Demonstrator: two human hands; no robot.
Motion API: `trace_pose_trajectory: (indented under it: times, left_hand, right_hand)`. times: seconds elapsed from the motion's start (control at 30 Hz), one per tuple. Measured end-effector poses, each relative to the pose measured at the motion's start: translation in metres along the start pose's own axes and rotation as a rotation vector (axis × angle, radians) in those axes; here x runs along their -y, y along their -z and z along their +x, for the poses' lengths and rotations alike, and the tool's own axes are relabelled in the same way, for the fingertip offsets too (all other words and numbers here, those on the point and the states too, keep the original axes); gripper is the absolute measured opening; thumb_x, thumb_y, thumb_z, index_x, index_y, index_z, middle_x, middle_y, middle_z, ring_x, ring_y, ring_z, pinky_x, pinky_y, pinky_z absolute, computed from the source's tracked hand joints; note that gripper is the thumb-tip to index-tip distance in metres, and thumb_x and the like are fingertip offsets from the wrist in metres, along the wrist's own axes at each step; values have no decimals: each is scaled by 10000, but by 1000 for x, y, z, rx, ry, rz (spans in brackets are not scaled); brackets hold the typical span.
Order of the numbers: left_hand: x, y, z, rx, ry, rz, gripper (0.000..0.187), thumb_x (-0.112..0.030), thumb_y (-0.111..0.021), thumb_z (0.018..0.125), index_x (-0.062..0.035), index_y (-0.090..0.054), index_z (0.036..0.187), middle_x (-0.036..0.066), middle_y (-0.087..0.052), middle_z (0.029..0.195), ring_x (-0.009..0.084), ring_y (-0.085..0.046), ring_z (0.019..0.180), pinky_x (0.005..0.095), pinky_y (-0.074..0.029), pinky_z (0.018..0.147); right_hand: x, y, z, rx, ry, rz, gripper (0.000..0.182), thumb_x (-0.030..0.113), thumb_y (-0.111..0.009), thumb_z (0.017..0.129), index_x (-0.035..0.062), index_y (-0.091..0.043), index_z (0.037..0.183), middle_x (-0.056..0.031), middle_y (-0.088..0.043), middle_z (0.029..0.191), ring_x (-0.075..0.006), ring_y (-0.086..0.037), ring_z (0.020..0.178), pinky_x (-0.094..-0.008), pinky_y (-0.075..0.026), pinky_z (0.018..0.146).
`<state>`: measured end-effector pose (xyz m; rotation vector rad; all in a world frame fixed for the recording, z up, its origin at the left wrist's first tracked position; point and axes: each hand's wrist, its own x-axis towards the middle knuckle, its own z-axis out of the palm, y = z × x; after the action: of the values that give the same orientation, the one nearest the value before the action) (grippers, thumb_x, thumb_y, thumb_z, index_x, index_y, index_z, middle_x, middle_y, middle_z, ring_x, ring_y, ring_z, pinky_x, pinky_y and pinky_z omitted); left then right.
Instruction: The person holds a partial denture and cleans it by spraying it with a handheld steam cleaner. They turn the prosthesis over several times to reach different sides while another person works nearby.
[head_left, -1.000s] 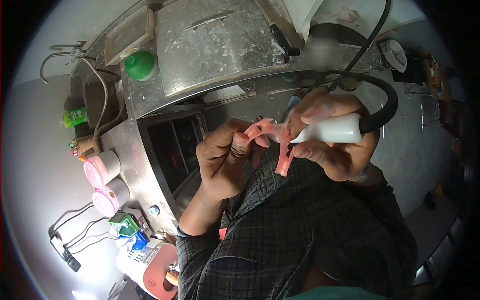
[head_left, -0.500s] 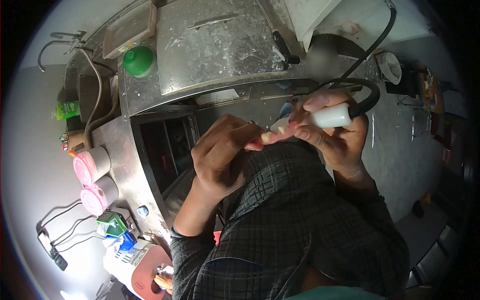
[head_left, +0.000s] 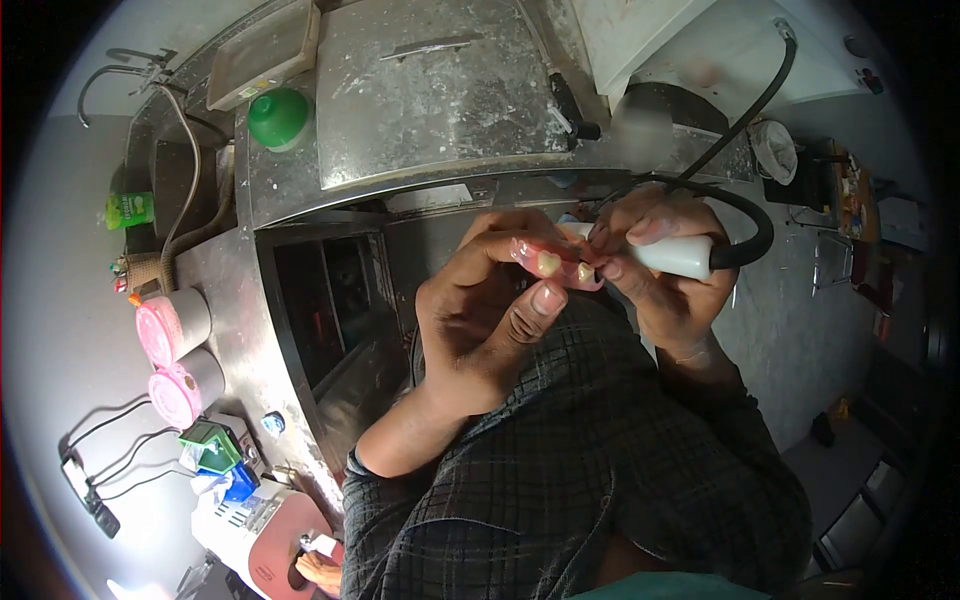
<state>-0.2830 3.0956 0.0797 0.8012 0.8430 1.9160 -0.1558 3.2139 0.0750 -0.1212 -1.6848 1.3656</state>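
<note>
Pink denture (head_left: 567, 274): it is between the left hand (head_left: 480, 320) and the right hand (head_left: 655, 305), above the dark checked clothes (head_left: 540, 400) of the person; 2 yellowish teeth (head_left: 549, 264) are visible on its side toward the camera.
Left hand: it is pinching the denture at its left part; the thumb is at the lower edge, the index finger is at the upper left end, and the other fingers are partly hidden.
Right hand: it is wrapped around the white handpiece (head_left: 675, 257); the thumb tip is just beside the right end of the denture, and whether it touches I cannot tell.
White handpiece: to the right of the denture; the working tip is hidden by fingers.
Black hose (head_left: 757, 225): it leaves the handpiece at the end away from the denture, bends round, and another stretch rises to the upper right of the denture.
Metal bench (head_left: 275, 185): stained, beyond the denture and to its left.
Green bowl (head_left: 277, 118): on the bench, upper left of the denture.
Pots (head_left: 190, 312): 2 pieces with pink lids (head_left: 158, 333), next to each other, left of the denture.
Pink and white machine (head_left: 280, 545): lower left of the denture.
</note>
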Motion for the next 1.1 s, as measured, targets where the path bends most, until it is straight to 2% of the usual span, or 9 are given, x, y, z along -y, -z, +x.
trace_pose_trajectory:
  times: [0.03, 0.07, 0.23, 0.5, 0.63, 0.77, 0.87, 1.03, 1.1]
  left_hand:
    - [-1, 1, 1, 31, 15, -82, 222, 35, -573, 899, 45, -544, 1118, 176, -521, 1118, 225, -582, 1011, 372, -473, 899]
    - [0, 2, 1, 30, 15, -82, 222, 35, -573, 899, 45, -544, 1118, 176, -521, 1118, 225, -582, 1011, 372, -473, 899]
    - [1, 2, 4, 60, -25, -41, 187, -25, -552, 925, 35, -548, 1102, 159, -501, 1121, 197, -554, 981, 347, -459, 882]
    - [4, -3, 4, -4, -25, -18, 190, -83, -506, 956, 43, -551, 1091, 139, -471, 1160, 170, -512, 989, 314, -427, 872]
    - [4, 5, 7, 10, -78, 60, 221, -129, -447, 983, 35, -555, 1085, 128, -460, 1174, 164, -491, 1011, 315, -402, 898]
    - [3, 5, 10, -71, -84, 77, 225, -134, -414, 1001, 25, -551, 1080, 113, -467, 1154, 180, -457, 1091, 324, -373, 949]
    - [5, 6, 13, -48, -93, 51, 198, -141, -423, 1004, -4, -544, 1079, 160, -474, 1277, 243, -437, 1232, 376, -327, 1033]
    - [14, 22, 17, 47, -125, 138, 212, -193, -461, 997, -8, -536, 1071, 212, -448, 1380, 311, -381, 1336, 440, -278, 1094]
    - [14, 15, 17, 25, -91, -80, 243, -223, -486, 984, 0, -531, 1068, 215, -473, 1356, 317, -404, 1319, 454, -286, 1096]
  right_hand:
    - [-1, 1, -1, 0, 0, 0, 288, -77, -684, 805, -28, -527, 1041, -170, -638, 888, -205, -662, 830, -304, -538, 696]
    - [-3, 3, -2, 5, 11, -60, 284, -70, -692, 801, -21, -537, 1034, -168, -645, 877, -193, -655, 826, -292, -525, 695]
    - [-5, 1, -5, -43, 2, -73, 270, -54, -712, 789, -5, -564, 1009, -154, -660, 860, -170, -634, 807, -277, -492, 705]
    - [-10, 1, -1, 16, 114, -166, 267, -51, -714, 782, -2, -561, 995, -139, -662, 880, -211, -652, 820, -303, -484, 736]
    - [-5, 1, 3, 50, 49, -138, 317, -54, -720, 775, -6, -534, 1027, -155, -656, 874, -232, -665, 847, -320, -510, 732]
    - [-7, 10, 7, 21, 98, -78, 361, -42, -708, 790, -15, -480, 1069, -206, -640, 930, -265, -673, 872, -364, -564, 764]
    - [-4, 13, 7, -176, 103, -124, 359, -14, -700, 813, -16, -458, 1078, -213, -650, 938, -272, -667, 913, -376, -556, 793]
    - [0, 19, 11, -204, 125, -170, 354, 3, -697, 821, -9, -459, 1083, -227, -654, 977, -272, -661, 942, -383, -542, 841]
    - [1, 20, 12, -231, 131, -182, 353, 25, -700, 826, -9, -460, 1082, -229, -654, 985, -279, -658, 948, -385, -542, 845]
